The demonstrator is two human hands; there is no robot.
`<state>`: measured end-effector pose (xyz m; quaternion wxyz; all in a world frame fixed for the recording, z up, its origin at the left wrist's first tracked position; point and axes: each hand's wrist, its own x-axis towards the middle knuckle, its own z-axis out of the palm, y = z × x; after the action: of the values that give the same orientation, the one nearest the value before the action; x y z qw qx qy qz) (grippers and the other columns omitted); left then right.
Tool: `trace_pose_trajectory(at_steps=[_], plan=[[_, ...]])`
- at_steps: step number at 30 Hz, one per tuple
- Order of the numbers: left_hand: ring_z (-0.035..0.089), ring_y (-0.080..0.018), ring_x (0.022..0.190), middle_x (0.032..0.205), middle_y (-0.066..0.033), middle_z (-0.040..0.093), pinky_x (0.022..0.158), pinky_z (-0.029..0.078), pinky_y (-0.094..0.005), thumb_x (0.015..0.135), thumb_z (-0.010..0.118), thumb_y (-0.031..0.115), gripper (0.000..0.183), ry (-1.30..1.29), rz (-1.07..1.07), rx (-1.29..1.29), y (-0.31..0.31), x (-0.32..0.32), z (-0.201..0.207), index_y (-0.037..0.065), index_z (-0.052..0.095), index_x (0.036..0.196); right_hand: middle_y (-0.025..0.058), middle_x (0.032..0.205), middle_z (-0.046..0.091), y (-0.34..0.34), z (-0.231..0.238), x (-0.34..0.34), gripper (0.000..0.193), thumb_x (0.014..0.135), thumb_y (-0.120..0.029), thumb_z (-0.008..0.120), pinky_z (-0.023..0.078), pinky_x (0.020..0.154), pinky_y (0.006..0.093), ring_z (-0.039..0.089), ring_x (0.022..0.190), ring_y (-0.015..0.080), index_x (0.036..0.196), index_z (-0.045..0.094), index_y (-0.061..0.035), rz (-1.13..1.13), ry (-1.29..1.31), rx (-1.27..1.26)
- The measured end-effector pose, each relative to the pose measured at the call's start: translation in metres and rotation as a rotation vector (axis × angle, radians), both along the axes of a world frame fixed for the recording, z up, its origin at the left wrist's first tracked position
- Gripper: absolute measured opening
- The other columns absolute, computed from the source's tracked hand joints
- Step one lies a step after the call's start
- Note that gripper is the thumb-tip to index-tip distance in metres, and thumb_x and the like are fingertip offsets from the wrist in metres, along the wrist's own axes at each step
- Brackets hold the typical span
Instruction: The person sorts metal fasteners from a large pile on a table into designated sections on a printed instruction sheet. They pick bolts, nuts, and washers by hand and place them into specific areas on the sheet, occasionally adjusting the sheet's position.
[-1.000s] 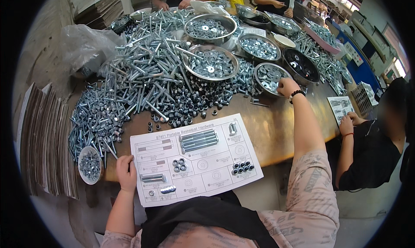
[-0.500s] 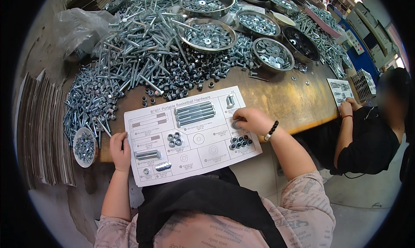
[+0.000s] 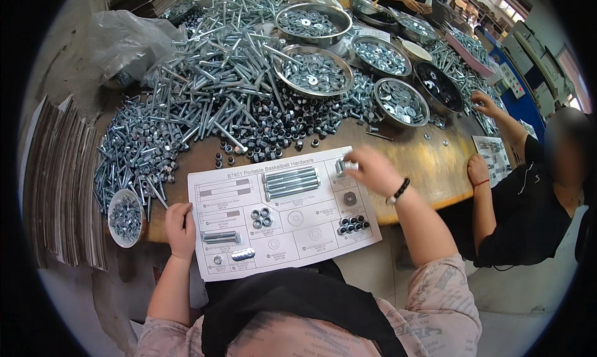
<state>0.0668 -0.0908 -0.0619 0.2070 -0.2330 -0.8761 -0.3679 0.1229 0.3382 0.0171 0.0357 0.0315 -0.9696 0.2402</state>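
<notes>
My left hand grips the left edge of a white printed hardware sheet, thumb on top. Over its upper right corner, my right hand hovers with loosely bent fingers and nothing visible in them, beside the short bolts. Below that hand lies a grey washer. The sheet also carries a row of long bolts, lock nuts, dark-ringed nuts, shorter bolts, a stack of small silver pieces and a single nut.
Heaped bolts and loose nuts cover the table's far side. Steel bowls of washers stand at the back right, a white bowl of small parts at left. A co-worker reaches across on the right; stacked cardboard stands left.
My right hand has moved off the washer, up and right, leaving it on the sheet. The view has shifted slightly. The co-worker's one arm now reaches toward the bowls.
</notes>
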Motion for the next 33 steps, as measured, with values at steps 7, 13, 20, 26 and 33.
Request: trace_pose_trajectory(at_steps=[7,13,20,26,33], plan=[[0.054,-0.0274,0.08,0.087,-0.0142,0.054,0.07,0.044,-0.0321,0.074,0.053,-0.007,0.018,0.026,0.0,-0.008,0.001,-0.002,0.001,-0.001,0.058,0.09,0.008,0.085,0.058,0.034,0.035,-0.13,0.013,0.073,-0.014,0.062,0.046,0.072,0.0358,0.056,0.083,0.0268,0.085,0.064,-0.0103,-0.003,0.342,0.264],[0.054,-0.0278,0.078,0.086,-0.0144,0.054,0.069,0.044,-0.0327,0.072,0.053,-0.006,0.017,0.02,0.02,-0.003,0.001,0.0,0.003,-0.001,0.059,0.088,0.0081,0.098,0.061,0.033,0.046,-0.194,0.033,0.065,-0.025,0.071,0.047,0.08,0.0351,0.058,0.093,0.0258,0.096,0.065,-0.0165,0.036,-0.166,0.492],[0.053,-0.0283,0.079,0.086,-0.0144,0.054,0.071,0.043,-0.0334,0.072,0.054,-0.006,0.017,-0.008,0.002,0.017,0.001,-0.002,0.002,-0.001,0.059,0.088,0.0099,0.091,0.065,0.052,0.042,-0.209,0.029,0.069,-0.027,0.068,0.047,0.075,0.0333,0.061,0.084,0.0249,0.093,0.067,-0.0104,0.037,-0.227,0.362],[0.051,-0.0278,0.083,0.089,-0.0142,0.051,0.077,0.041,-0.0333,0.073,0.052,-0.007,0.017,-0.027,0.036,0.052,-0.012,0.005,-0.008,-0.002,0.057,0.088,0.0127,0.087,0.064,0.027,0.027,-0.214,0.025,0.076,-0.027,0.056,0.048,0.075,0.0388,0.06,0.082,0.0304,0.091,0.067,-0.0094,-0.121,-0.099,0.346],[0.049,-0.0235,0.083,0.093,-0.0123,0.048,0.075,0.041,-0.0301,0.074,0.048,-0.005,0.021,-0.171,-0.034,0.135,-0.002,-0.005,0.008,-0.002,0.054,0.094,0.014,0.09,0.063,0.026,0.036,-0.175,0.023,0.079,-0.026,0.056,0.047,0.074,0.0414,0.059,0.083,0.0314,0.087,0.066,-0.0073,-0.293,0.11,0.139]])
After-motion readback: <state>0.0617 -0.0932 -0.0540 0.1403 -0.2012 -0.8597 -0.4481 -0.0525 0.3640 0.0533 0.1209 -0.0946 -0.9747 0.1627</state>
